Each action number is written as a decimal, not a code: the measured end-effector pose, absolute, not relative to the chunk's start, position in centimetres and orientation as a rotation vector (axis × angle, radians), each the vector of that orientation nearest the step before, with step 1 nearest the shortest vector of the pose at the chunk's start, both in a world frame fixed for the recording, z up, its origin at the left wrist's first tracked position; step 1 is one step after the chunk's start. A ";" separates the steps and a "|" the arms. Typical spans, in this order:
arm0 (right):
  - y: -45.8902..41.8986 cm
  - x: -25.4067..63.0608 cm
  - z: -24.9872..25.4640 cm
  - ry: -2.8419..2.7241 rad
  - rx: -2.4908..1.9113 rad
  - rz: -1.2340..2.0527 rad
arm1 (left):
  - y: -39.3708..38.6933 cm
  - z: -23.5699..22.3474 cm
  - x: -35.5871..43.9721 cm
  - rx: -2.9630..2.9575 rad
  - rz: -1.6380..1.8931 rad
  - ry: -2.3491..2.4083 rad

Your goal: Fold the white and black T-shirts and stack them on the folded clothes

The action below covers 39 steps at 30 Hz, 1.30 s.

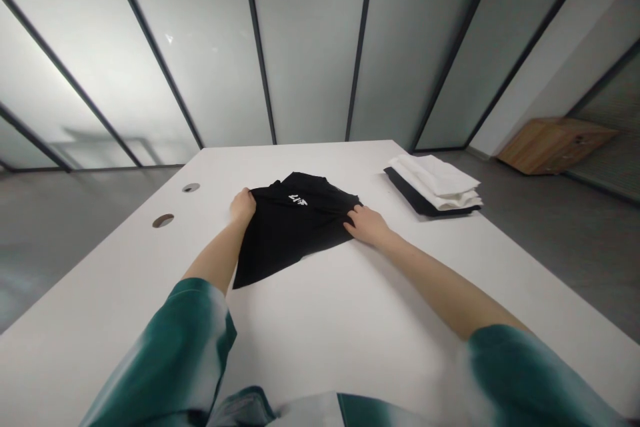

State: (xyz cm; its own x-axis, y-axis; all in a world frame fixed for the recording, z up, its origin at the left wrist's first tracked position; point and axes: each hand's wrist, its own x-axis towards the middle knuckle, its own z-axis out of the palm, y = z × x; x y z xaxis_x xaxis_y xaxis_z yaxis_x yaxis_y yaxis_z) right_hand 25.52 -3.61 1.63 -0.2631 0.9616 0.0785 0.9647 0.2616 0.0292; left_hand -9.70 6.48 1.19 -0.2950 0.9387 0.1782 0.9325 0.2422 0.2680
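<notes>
A black garment (pixel 290 227) with a small white print lies partly folded on the white table (pixel 350 320). My left hand (pixel 243 205) is closed on its left edge, fingers pinching the cloth. At the garment's right edge my right hand (pixel 367 224) grips the fabric, which bunches under the fingers. Both arms reach forward from teal-and-white sleeves.
A stack of folded clothes (pixel 434 185), white pieces over a black one, sits at the table's far right. Two round cable holes (pixel 163 220) are in the table's left side. Frosted glass walls stand behind. A wooden cabinet (pixel 555 143) is on the floor at right.
</notes>
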 end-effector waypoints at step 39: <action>12.6 25.6 11.7 -1.860 -1.238 -0.072 | 2.4 0.8 -1.3 2.459 0.805 2.009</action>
State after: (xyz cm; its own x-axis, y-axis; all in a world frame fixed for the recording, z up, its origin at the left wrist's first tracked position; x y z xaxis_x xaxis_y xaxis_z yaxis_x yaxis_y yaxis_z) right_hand 25.65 12.64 11.68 -0.1208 0.7195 0.6839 0.7705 0.5024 -0.3924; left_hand -1.34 2.35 0.81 0.1310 0.8837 0.4494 0.9494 -0.2423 0.1998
